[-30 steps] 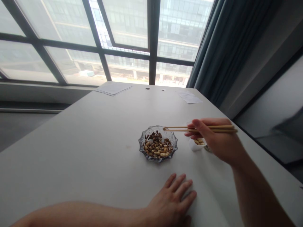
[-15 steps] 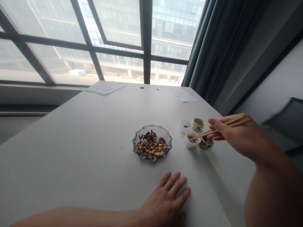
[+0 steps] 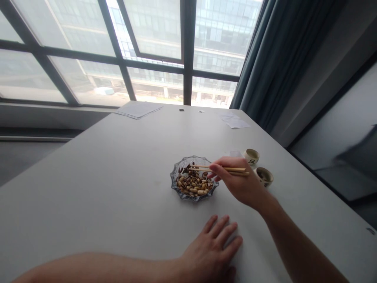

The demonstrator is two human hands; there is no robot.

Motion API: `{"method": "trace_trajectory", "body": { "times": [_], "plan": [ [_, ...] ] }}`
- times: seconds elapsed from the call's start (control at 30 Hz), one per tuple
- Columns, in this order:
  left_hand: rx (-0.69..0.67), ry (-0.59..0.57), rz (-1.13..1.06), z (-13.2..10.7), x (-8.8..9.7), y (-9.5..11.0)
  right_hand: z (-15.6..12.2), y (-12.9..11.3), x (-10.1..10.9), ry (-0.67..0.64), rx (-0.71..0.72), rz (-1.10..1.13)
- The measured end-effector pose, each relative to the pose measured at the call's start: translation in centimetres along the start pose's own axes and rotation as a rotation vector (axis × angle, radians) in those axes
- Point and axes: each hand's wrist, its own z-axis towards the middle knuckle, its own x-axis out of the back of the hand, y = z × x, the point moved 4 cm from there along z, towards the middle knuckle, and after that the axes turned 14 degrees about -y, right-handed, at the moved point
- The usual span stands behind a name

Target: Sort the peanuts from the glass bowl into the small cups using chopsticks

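- Mostly from the head view, the right hand (image 3: pixel 238 182) pinches a pair of wooden chopsticks (image 3: pixel 226 169) between thumb and fingers, their tips over the scalloped glass dish (image 3: pixel 176 186); whether they grip anything is unclear.
- That dish, mid-table, holds sunflower seeds (image 3: pixel 188 169) and peanuts (image 3: pixel 202 192).
- The left hand (image 3: pixel 210 251) lies spread flat on the white table (image 3: pixel 88 196), near the dish, not touching it.
- Two small ceramic cups (image 3: pixel 251 157) (image 3: pixel 264 177) stand just beyond the right hand.

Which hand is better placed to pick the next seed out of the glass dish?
Probably the right hand: it holds wooden chopsticks with their tips over the glass dish. The left hand lies empty on the table, short of the dish.
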Motion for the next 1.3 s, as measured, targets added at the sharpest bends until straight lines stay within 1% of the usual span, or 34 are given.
{"method": "trace_trajectory", "body": {
  "times": [0.1, 0.2, 0.3, 0.37, 0.57, 0.7, 0.8, 0.87, 0.93, 1.0, 1.07, 1.13, 1.2, 1.23, 1.3],
  "plan": [
    [-0.003, 0.001, -0.007, -0.1, 0.2, 0.0, 0.6, 1.2, -1.3, -0.054, -0.037, 0.006],
    [-0.021, -0.006, -0.017, -0.3, 0.9, 0.0, 0.3, 1.6, -1.1, -0.027, -0.115, 0.000],
    [-0.035, -0.015, -0.019, -0.5, 1.5, 0.1, 0.0, 1.5, -0.4, 0.004, -0.153, 0.034],
    [-0.033, -0.016, -0.013, -0.4, 1.4, 0.1, 0.0, 1.4, -0.3, -0.001, -0.155, 0.044],
    [0.007, 0.000, 0.010, 0.0, -0.2, 0.0, 0.2, 2.1, -0.8, -0.015, -0.157, 0.045],
    [0.007, -0.003, 0.007, 0.0, -0.1, 0.0, 0.2, 2.3, -1.1, 0.011, -0.160, 0.051],
    [0.002, -0.009, 0.001, -0.1, 0.1, 0.0, 0.0, 1.6, -0.6, 0.032, -0.150, 0.030],
    [0.000, -0.014, -0.005, -0.1, 0.2, 0.0, -0.4, 0.8, 0.7, 0.073, -0.132, 0.037],
    [0.004, -0.016, -0.012, -0.1, 0.2, -0.1, -1.1, 0.3, 3.0, 0.183, -0.126, 0.057],
    [0.003, -0.017, -0.016, -0.1, 0.3, -0.1, -2.1, 0.4, 6.4, 0.366, -0.144, 0.046],
    [0.001, -0.021, -0.019, -0.1, 0.3, 0.0, -3.4, 0.9, 10.1, 0.585, -0.154, -0.025],
    [0.001, -0.025, -0.021, -0.2, 0.3, 0.0, -4.4, 2.1, 13.2, 0.730, -0.169, -0.093],
    [0.003, -0.028, -0.020, -0.2, 0.3, -0.1, -5.0, 3.8, 15.4, 0.805, -0.212, -0.119],
    [0.004, -0.028, -0.017, -0.2, 0.3, -0.1, -5.1, 4.6, 16.2, 0.822, -0.231, -0.119],
    [0.004, -0.027, -0.007, -0.2, 0.3, -0.1, -5.0, 5.9, 16.9, 0.830, -0.258, -0.110]
  ]
}}
